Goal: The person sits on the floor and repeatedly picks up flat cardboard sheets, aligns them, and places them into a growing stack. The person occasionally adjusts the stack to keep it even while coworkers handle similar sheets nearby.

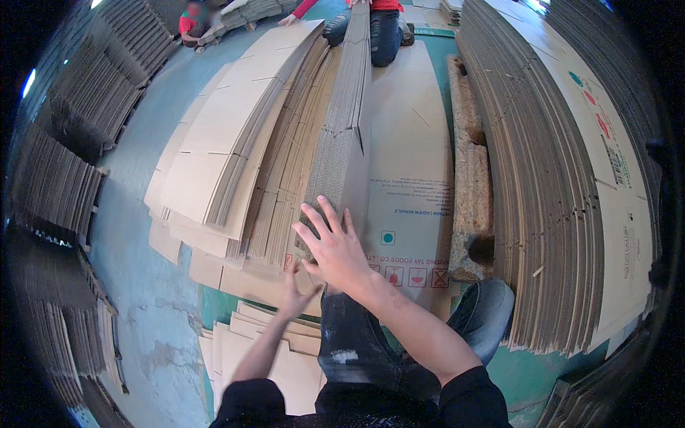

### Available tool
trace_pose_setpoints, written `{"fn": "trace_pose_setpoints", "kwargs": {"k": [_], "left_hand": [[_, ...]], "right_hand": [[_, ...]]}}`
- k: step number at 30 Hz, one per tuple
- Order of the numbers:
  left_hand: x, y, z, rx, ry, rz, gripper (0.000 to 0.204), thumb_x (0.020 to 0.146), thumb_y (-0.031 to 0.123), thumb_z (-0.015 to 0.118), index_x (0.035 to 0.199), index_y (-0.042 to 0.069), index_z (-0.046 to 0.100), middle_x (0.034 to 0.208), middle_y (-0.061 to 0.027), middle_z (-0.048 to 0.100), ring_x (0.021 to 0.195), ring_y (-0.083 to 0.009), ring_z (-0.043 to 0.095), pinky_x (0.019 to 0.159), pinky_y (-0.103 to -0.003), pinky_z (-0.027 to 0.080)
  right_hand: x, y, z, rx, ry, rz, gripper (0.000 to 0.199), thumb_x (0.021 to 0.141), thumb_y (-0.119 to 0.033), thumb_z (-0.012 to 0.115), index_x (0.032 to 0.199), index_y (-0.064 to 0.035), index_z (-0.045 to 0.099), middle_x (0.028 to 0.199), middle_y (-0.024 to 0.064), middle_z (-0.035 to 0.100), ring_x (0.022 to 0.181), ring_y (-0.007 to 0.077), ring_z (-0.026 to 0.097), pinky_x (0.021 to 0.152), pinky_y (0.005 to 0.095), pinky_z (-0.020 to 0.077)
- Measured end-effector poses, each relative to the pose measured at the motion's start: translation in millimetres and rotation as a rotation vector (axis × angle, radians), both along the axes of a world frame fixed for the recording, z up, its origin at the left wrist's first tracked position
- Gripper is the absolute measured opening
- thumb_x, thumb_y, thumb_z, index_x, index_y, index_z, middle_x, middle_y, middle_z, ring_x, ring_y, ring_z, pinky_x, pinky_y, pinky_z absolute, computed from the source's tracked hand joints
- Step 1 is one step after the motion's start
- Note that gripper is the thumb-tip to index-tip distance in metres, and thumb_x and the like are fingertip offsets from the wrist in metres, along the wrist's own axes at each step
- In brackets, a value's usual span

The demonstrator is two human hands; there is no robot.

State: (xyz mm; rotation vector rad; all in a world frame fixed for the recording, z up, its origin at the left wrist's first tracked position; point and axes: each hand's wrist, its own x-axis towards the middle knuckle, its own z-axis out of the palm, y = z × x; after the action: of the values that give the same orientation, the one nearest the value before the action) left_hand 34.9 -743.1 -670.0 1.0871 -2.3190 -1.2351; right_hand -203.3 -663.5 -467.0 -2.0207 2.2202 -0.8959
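Note:
A tall, narrow bundle of flattened cardboard boxes (pixel 335 153) stands on edge in front of me and runs away to the far side. My right hand (pixel 332 246) rests with spread fingers on the bundle's near end, at its top. Lower and to the left, my left hand (pixel 294 294) has its fingers apart beside the bundle's near lower end; whether it touches the cardboard I cannot tell. Another person in jeans (pixel 385 36) kneels at the bundle's far end, one hand (pixel 288 20) stretched out to the left.
Leaning cardboard sheets (pixel 221 157) spread out left of the bundle. A flat printed sheet (pixel 410 157) lies to its right, then a worn board-like block (pixel 471 185) and a tall cardboard stack (pixel 542 185). More stacks (pixel 57 178) line the left. A second person (pixel 191 25) is far left.

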Motion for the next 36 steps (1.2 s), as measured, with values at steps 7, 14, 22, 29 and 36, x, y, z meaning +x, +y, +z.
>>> {"fn": "trace_pose_setpoints", "kwargs": {"k": [7, 14, 22, 29, 36], "left_hand": [[-119.3, 50.3, -5.6, -0.338, 0.125, 0.427, 0.111, 0.074, 0.032, 0.086, 0.153, -0.002, 0.016, 0.15, -0.0241, 0.033, 0.141, -0.0368, 0.032, 0.116, -0.047, 0.028], [-136.4, 49.6, -13.8, -0.592, -0.021, 0.479, 0.112, 0.07, 0.035, 0.087, 0.152, -0.005, 0.021, 0.149, -0.0277, 0.032, 0.141, -0.0417, 0.03, 0.117, -0.049, 0.027], [-151.0, 57.9, 10.6, -0.408, 0.303, 0.681, 0.113, 0.068, 0.027, 0.088, 0.148, -0.011, 0.019, 0.143, -0.0305, 0.036, 0.137, -0.0428, 0.034, 0.116, -0.049, 0.029], [-172.7, 72.9, 10.6, -0.297, 0.128, 0.764, 0.111, 0.075, 0.035, 0.087, 0.146, -0.012, 0.016, 0.149, -0.0335, 0.027, 0.138, -0.0432, 0.032, 0.117, -0.05, 0.028], [-154.1, 41.5, 6.5, -0.239, 0.48, 0.763, 0.104, 0.076, 0.025, 0.087, 0.144, -0.012, 0.019, 0.141, -0.0305, 0.032, 0.131, -0.0421, 0.039, 0.113, -0.05, 0.033]], "right_hand": [[16.3, -17.6, 1.5, 0.012, 0.056, 0.008, 0.069, 0.078, -0.036, 0.076, 0.14, -0.0165, 0.051, 0.155, 0.0124, 0.032, 0.148, 0.0362, 0.02, 0.109, 0.0672, 0.0338], [-36.6, 7.2, 33.3, 0.068, 0.052, 0.222, 0.082, 0.078, -0.035, 0.076, 0.148, -0.0126, 0.038, 0.157, 0.0188, 0.028, 0.148, 0.0407, 0.02, 0.112, 0.0633, 0.0332], [-237.1, 201.5, 173.3, 0.197, 0.399, -0.492, 0.087, 0.076, -0.021, 0.079, 0.149, -0.0076, 0.034, 0.155, 0.0238, 0.032, 0.145, 0.0423, 0.027, 0.119, 0.0517, 0.0248], [-303.6, 302.5, 153.4, 0.202, 0.024, -0.926, 0.09, 0.08, -0.037, 0.075, 0.153, -0.0078, 0.03, 0.157, 0.0211, 0.031, 0.148, 0.0385, 0.024, 0.122, 0.049, 0.0159], [-315.5, 311.3, 145.4, 0.199, 0.071, -0.916, 0.08, 0.082, -0.035, 0.072, 0.15, -0.0109, 0.038, 0.158, 0.0156, 0.034, 0.148, 0.0324, 0.027, 0.121, 0.0478, 0.0169]]}}
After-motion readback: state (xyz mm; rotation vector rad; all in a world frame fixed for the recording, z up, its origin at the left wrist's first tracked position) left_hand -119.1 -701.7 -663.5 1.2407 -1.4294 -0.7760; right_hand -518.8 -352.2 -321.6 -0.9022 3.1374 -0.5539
